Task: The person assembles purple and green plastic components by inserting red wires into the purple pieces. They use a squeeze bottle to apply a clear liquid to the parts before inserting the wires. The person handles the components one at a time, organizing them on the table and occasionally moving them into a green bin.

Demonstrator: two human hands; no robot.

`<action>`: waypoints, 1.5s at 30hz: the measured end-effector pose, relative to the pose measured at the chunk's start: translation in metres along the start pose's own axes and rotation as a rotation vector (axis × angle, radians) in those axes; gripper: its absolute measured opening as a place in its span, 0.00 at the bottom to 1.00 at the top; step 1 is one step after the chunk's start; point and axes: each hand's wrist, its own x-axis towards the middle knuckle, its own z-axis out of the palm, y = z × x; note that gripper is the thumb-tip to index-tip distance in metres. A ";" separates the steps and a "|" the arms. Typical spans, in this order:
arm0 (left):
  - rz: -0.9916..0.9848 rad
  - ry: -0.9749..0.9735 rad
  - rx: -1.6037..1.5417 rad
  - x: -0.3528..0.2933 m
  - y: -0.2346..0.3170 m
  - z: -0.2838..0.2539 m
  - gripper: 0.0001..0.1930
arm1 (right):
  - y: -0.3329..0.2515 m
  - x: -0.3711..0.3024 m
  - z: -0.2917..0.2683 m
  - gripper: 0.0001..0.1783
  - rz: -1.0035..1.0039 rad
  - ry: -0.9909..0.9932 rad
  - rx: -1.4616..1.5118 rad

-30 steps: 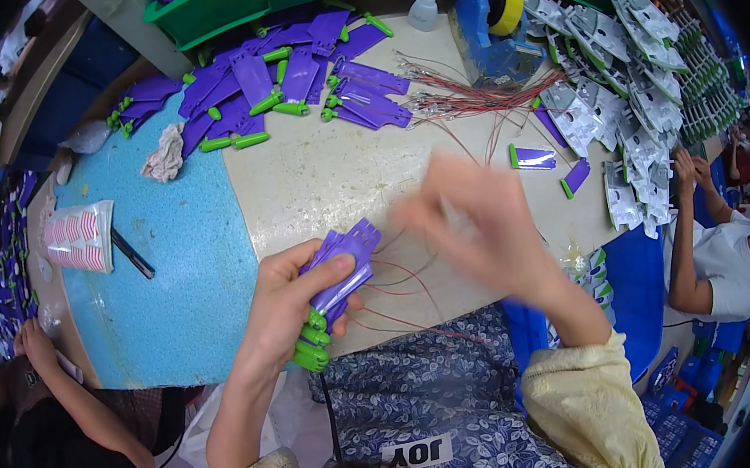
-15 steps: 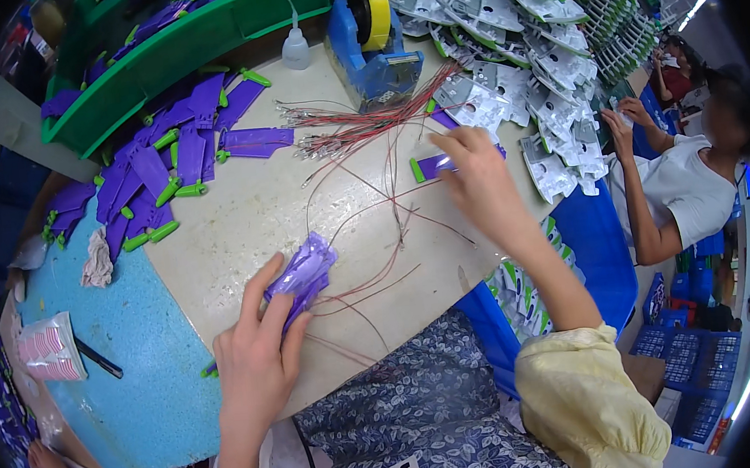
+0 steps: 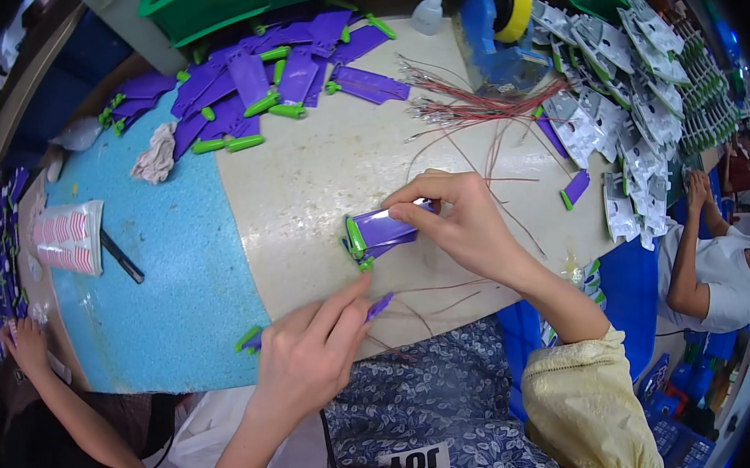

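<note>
In my right hand [image 3: 449, 218] a flat purple blade-shaped piece [image 3: 383, 227] with a green end is pinched between thumb and fingers, above the middle of the table. A second purple piece shows just beneath it, its green end [image 3: 365, 265] pointing toward me. My left hand [image 3: 309, 351] is closed nearer the table edge, its index fingertip at that lower green end. A purple tip [image 3: 380, 307] sticks out from the left fingers; the rest is hidden. Another green end [image 3: 246, 339] lies on the table beside this hand, its purple part mostly covered.
Purple pieces [image 3: 246, 80] lie heaped at the back left. Red wires [image 3: 480, 104] spread right of centre, before a blue tape dispenser [image 3: 486, 24] and a white bottle [image 3: 428, 15]. Silver-grey parts [image 3: 613, 44] are stacked right. Co-workers sit on both sides.
My right hand has come left from the far purple piece and now holds a piece at the middle. My left hand no longer grips the bunched pieces from above. The view has turned.
</note>
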 end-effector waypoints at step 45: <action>-0.157 0.047 -0.459 0.024 0.021 -0.013 0.17 | -0.064 -0.052 -0.014 0.11 -0.238 -0.047 -0.290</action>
